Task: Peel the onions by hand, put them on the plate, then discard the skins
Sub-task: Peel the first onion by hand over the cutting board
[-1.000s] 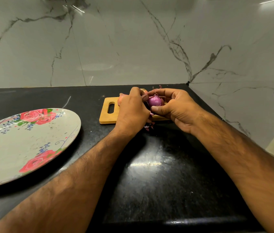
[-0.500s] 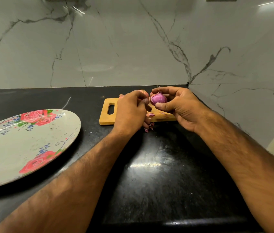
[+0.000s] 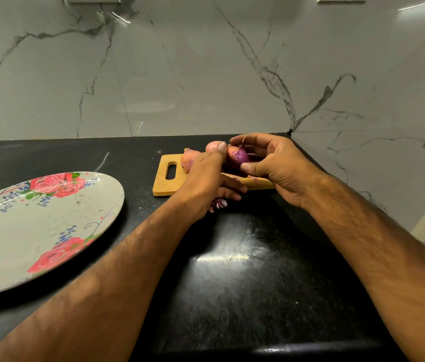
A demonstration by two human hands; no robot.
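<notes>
- half-peeled onion (image 3: pixel 240 155) above cutting board (image 3: pixel 163 182), pinched between right hand (image 3: pixel 279 168) thumb and fingers
- left hand (image 3: pixel 203 181) at its 9 o'clock, thumb on skin; pinch unclear
- unpeeled onions (image 3: pixel 189 160) on board
- skins (image 3: pixel 218 203) at 6 o'clock
- plate (image 3: pixel 36 231) at 8 o'clock

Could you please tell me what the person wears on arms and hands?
Nothing shows: the left hand and right hand are ungloved and ringless; the hairy left forearm and right forearm are bare, without sleeve, watch or bracelet.
</notes>
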